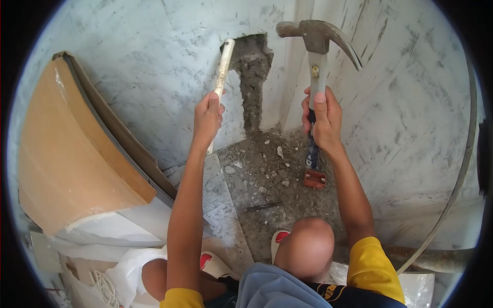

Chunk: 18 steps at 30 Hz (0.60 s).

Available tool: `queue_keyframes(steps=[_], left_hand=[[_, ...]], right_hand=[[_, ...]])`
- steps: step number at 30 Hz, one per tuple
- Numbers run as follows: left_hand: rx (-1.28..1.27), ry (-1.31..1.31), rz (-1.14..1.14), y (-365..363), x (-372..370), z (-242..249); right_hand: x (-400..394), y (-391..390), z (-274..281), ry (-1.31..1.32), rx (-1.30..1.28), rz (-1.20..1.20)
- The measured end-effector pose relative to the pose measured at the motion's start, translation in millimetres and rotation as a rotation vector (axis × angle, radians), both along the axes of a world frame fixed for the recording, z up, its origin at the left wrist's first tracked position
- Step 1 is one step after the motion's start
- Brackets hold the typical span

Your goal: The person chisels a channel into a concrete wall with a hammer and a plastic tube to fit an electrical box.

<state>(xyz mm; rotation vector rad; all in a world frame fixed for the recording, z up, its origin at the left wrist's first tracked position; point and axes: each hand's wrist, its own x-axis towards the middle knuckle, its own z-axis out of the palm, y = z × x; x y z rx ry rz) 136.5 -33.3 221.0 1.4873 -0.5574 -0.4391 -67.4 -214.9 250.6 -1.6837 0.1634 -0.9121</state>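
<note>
Gripping a claw hammer point(316, 66) in our closed right hand point(324, 119), its head up, we crouch before a scuffed white wall point(169, 61). Our left hand point(207, 120) is wrapped around a pale rod point(223, 66), its top at the left edge of a rough hole point(252, 72). The hammer is to the hole's right, well apart from the rod. Rubble point(257, 169) litters the floor; a curved brown panel point(72, 149) stands at left.

Yellow short sleeves point(372, 267), bottom of frame. Dark navy cloth point(359, 297), yellow-orange lettering point(330, 293), lower right. Grey-blue folded cloth point(282, 290), bottom centre. Cream slippers point(220, 268), red inside. Left hand point(208, 115), right hand point(324, 118) bare.
</note>
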Motion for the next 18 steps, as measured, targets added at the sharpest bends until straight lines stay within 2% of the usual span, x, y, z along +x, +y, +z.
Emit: queue_keyframes(steps=[1, 5, 10, 13, 15, 16, 18], left_hand=[[0.029, -0.054, 0.033, -5.0, 3.7, -3.5], [0.102, -0.247, 0.132, -17.9, 8.8, -24.2], [0.006, -0.332, 0.16, -32.3, 3.7, -44.0], [0.016, -0.441, 0.226, -39.7, 0.8, -42.5], [0.247, -0.502, 0.306, -39.7, -11.9, -33.5], [0.321, -0.452, 0.28, -35.3, -20.5, -22.4], [0.274, -0.434, 0.295, -40.1, -29.2, -25.7]], right_hand=[[2.0, -1.4, 2.7, -0.007, -0.088, -0.017], [2.5, 2.4, 11.0, 0.051, -0.166, -0.038], [5.4, 4.4, 11.6, 0.172, -0.488, -0.176], [6.0, 14.6, 14.1, 0.244, -0.565, -0.227], [10.0, 14.7, 9.6, 0.223, -0.636, -0.27], [11.4, 15.6, 9.0, 0.196, -0.687, -0.305], [11.8, 20.5, 13.4, 0.192, -0.724, -0.352]])
